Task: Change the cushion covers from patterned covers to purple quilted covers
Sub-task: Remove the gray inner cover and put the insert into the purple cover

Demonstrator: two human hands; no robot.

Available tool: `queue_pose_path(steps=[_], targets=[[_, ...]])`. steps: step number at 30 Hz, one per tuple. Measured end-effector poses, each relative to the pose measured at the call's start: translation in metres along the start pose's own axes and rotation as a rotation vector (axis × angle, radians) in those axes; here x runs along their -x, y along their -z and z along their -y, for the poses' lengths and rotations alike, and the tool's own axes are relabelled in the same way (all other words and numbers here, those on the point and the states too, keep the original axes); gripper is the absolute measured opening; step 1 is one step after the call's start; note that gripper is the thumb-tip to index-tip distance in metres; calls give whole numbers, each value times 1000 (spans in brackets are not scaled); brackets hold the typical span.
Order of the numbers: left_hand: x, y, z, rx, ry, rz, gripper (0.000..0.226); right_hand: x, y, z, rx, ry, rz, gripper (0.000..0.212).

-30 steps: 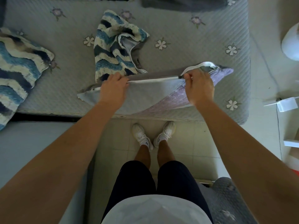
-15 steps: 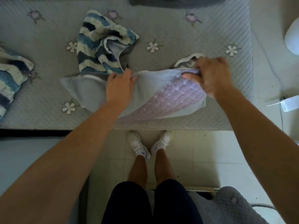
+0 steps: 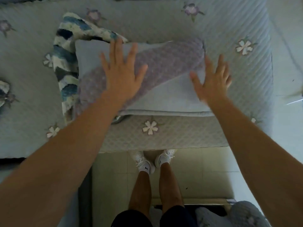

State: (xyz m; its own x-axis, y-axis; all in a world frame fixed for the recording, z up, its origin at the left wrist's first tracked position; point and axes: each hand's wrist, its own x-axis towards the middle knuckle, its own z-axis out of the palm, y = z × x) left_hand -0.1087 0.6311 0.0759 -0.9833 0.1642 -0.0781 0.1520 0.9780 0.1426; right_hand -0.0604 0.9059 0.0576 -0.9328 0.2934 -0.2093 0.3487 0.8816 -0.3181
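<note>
A cushion in its purple quilted cover (image 3: 164, 63) lies flat on the quilted floral seat (image 3: 180, 136), a purple band running diagonally between pale grey corners. My left hand (image 3: 123, 71) rests flat on the cushion's middle, fingers spread. Over the cushion's right edge, my right hand (image 3: 213, 77) is spread wide and holds nothing; it is blurred. The removed blue-and-white patterned cover (image 3: 68, 63) lies crumpled along the cushion's left and far side, partly under it.
Another patterned cushion (image 3: 3, 90) peeks in at the left edge. The seat's front edge drops to a tiled floor (image 3: 205, 169) where my feet stand. A grey quilted piece (image 3: 246, 215) sits at the bottom right.
Both hands let go of the cushion's zipper edge. The cushion now lies flat on the seat, with my hands spread open on it and over it.
</note>
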Motion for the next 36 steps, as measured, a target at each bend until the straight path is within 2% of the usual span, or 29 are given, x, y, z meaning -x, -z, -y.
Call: queue_pose_path(steps=[3,5,7,9,15,20,23,26,29,30,32,34,35,36], targets=[[23,-58,-7,-32,86,209,80,8,-39,-25,25,5,240,77],[31,-87,-9,-57,126,295,82,11,-58,-35,-39,-33,313,81],[33,-102,-11,-85,118,308,82,15,-75,-40,-105,-66,327,83],[25,-111,-9,-103,106,314,82,12,-94,-40,-133,-92,286,83],[-19,-142,-1,-86,61,396,78,-15,-140,-31,65,-168,157,77],[-39,-129,0,-189,-65,269,67,-27,-116,-24,-24,-15,47,65],[-25,-111,-4,-89,-25,124,57,-20,-85,-33,-98,29,-12,59],[18,-107,-3,22,9,126,57,17,-78,-50,-28,12,41,66],[20,-105,0,33,-47,229,62,29,-90,-46,42,-73,141,74],[13,-102,1,56,-43,240,61,26,-91,-39,51,-107,102,74],[1,-89,3,73,-34,136,55,20,-83,-20,1,-123,-70,71],[-6,-82,12,-36,-69,51,66,8,-70,0,-85,-21,-262,62],[-12,-81,19,-88,-67,81,81,-1,-67,8,-108,36,-263,64],[-18,-83,25,-112,-36,161,97,-15,-68,15,-78,84,-184,70]])
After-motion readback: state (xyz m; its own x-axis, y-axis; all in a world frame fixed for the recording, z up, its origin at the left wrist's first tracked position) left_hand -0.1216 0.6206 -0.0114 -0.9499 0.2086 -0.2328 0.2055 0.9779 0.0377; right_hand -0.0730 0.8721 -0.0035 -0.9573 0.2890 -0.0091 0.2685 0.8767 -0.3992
